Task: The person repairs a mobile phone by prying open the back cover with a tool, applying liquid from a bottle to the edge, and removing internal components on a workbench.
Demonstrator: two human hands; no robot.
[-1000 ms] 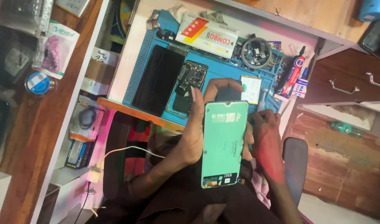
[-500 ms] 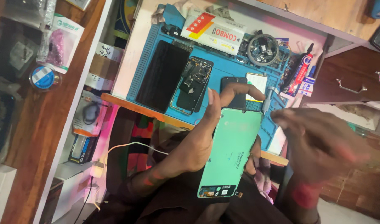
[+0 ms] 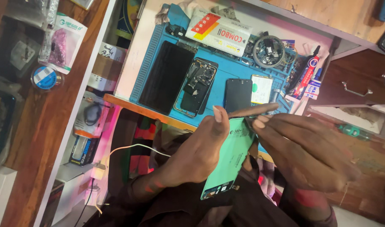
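Scanning left to right: I read the work as partway through, with parts laid out and one piece in hand.
Far left: a small round blue-lidded tin (image 3: 45, 77) lies on the wooden surface, untouched.
Worktop: the blue repair mat (image 3: 158, 54) in the upper middle of the frame carries a black screen panel (image 3: 165, 76), an opened phone frame (image 3: 195, 86) with its insides showing, and a smaller black rectangular part (image 3: 238, 95), so I judge the strip-down already done.
Left hand (image 3: 198, 155): lower centre of the frame, fingers closed around the green-backed panel (image 3: 230, 157), thumb pressed near its upper edge.
Green-backed panel: held tilted below the worktop's edge, not lying on the mat.
Right hand (image 3: 306, 151): centre right, fingertips (image 3: 259, 122) pinched on a thin dark strip (image 3: 253, 111) at the panel's top edge; I cannot tell whether it is a tool or a peeling layer.
Left to do: as I judge it, the panel is not yet fitted to the phone frame.
Upper right: a glue tube (image 3: 306, 71) lies at the mat's right edge, capped and unused as far as I can see.
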